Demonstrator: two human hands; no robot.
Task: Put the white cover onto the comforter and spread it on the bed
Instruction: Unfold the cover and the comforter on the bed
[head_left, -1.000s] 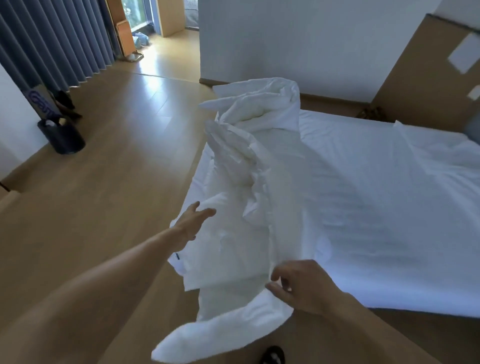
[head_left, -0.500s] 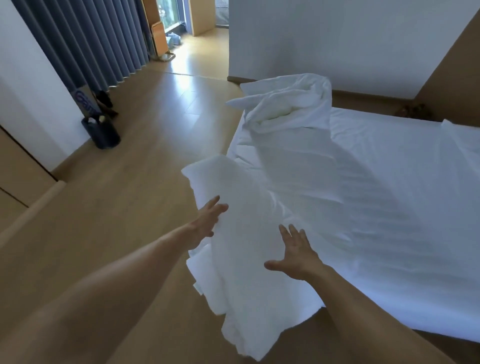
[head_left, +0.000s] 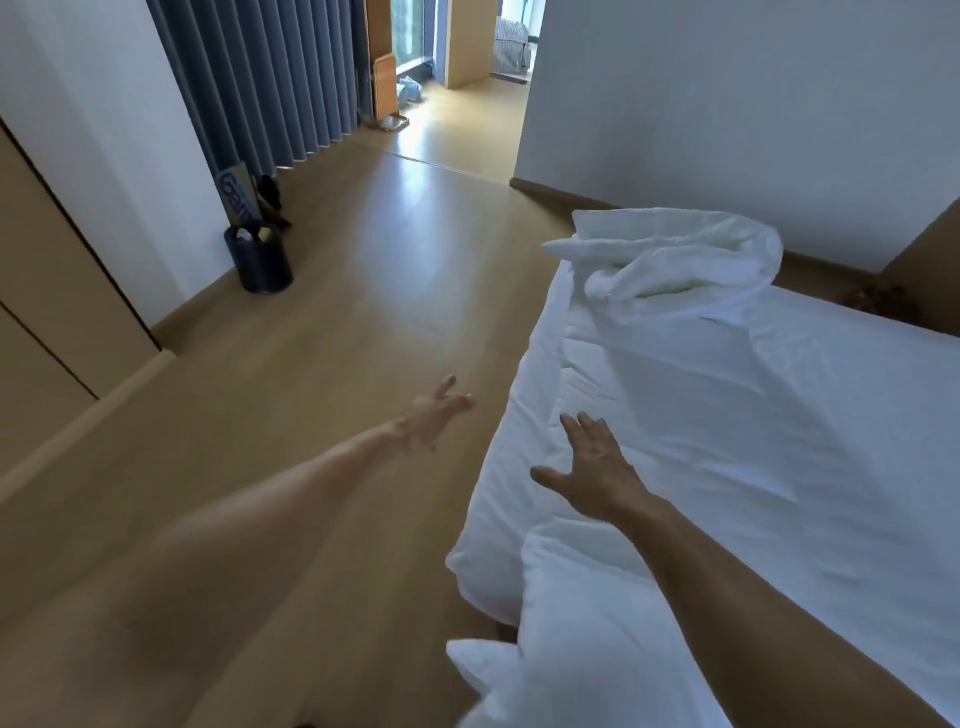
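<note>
1. While both bare arms stretch forward, the left hand (head_left: 434, 415) hangs over the wooden floor (head_left: 322, 374), fingers spread and straight, holding nothing. It is slightly blurred.
2. The right hand (head_left: 592, 470) is also released: palm down, fingers fanned, thumb pointing out towards the left hand. It is over white bedding, and whether it touches the cloth or hovers just above it cannot be told.
3. Under and around the right hand lies the white comforter (head_left: 566, 587), a puffy, creased length running along the side of the bed (head_left: 857, 441), just to the right of the left hand.
4. Nearer than the right hand, below its forearm, a thick corner of this bedding hangs over the bed's side towards the floor.
5. Well beyond the right hand's fingertips, the bedding rises into a rolled bundle (head_left: 675, 260) heaped at the bed's far corner.
6. Which white layer is the cover and which the filling cannot be told.
7. To the right of the right hand, the bed spreads away flat and white, with faint creases.
8. Far beyond the left hand and off to its left, a dark bin (head_left: 258, 257) stands on the floor by a white wall, with a flat card printed in blue letters leaning behind it.
9. Blue-grey curtains (head_left: 270, 78) hang beyond the bin.
</note>
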